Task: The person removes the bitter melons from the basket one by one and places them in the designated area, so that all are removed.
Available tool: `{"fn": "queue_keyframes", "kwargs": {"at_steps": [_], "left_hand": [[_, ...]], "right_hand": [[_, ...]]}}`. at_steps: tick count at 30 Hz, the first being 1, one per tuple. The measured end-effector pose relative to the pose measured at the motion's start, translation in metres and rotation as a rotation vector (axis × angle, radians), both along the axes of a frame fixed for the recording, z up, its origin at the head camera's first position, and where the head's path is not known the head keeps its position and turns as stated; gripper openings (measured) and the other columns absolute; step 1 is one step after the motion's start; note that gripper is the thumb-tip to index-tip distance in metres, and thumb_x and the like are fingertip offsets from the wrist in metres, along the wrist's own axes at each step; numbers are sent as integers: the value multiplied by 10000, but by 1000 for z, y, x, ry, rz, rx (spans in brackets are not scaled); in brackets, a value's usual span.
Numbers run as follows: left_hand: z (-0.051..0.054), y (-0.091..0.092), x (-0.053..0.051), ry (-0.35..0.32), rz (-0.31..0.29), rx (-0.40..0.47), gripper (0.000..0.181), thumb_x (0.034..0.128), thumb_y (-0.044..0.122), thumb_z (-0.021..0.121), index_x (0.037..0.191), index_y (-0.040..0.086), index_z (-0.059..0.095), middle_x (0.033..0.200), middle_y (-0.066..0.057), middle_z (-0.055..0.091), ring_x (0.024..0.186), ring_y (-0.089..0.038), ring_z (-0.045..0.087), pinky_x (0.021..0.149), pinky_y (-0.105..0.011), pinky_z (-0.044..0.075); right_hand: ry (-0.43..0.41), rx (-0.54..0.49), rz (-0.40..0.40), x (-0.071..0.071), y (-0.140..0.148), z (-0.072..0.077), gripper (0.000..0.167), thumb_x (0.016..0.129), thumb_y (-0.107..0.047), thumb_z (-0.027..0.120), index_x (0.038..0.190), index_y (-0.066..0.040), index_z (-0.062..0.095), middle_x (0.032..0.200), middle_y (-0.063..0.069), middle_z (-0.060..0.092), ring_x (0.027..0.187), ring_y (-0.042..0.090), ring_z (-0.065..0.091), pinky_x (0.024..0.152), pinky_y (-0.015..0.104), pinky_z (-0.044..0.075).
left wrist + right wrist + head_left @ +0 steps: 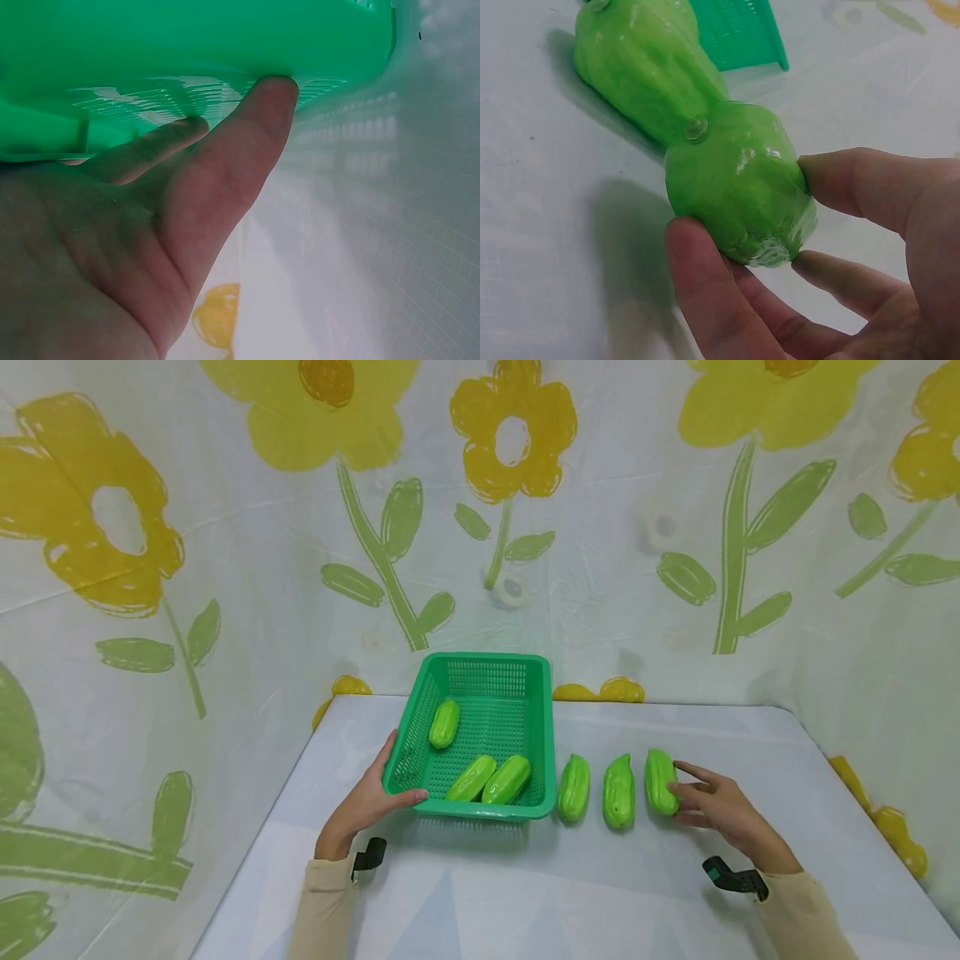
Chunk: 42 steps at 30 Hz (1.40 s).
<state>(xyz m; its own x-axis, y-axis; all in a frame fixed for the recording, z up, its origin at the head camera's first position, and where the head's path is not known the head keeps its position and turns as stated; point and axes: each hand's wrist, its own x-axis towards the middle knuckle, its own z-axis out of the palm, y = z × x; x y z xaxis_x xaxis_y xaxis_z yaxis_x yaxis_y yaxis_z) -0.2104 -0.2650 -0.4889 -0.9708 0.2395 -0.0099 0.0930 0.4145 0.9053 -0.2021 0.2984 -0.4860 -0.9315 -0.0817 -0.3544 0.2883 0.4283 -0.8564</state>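
Observation:
A green mesh basket stands tilted, its left front corner gripped by my left hand, thumb on the front rim. In the left wrist view the left hand lies against the basket's side. Inside are three green vegetables, one at the upper left, two at the front. Right of the basket, two more lie side by side. My right hand pinches another green vegetable; in the right wrist view, fingers and thumb surround this vegetable.
A pale table with faint blue triangles carries everything. Behind and beside it hangs a white sheet printed with yellow flowers and green leaves. Dark straps sit at both wrists over beige sleeves.

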Motion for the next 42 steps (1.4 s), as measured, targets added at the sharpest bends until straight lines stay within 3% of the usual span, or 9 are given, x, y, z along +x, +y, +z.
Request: {"fn": "queue_keyframes", "kwargs": {"at_steps": [16, 42], "left_hand": [[-2, -1, 1, -2, 2, -4, 1232, 838, 354, 844, 1677, 272, -56, 1763, -87, 15, 1612, -400, 91, 1227, -717, 198], [-3, -1, -2, 7, -5, -9, 1236, 839, 357, 842, 1680, 224, -54, 1763, -89, 10, 1611, -403, 92, 1222, -725, 198]], "right_hand": [[17, 28, -1, 12, 1, -3, 781, 1055, -306, 597, 1632, 29, 191, 1459, 441, 450, 954, 128, 691, 825, 334, 639], [56, 93, 9, 16, 5, -11, 774, 1050, -280, 611, 1625, 40, 205, 1418, 447, 468, 953, 164, 686, 811, 335, 642]]}}
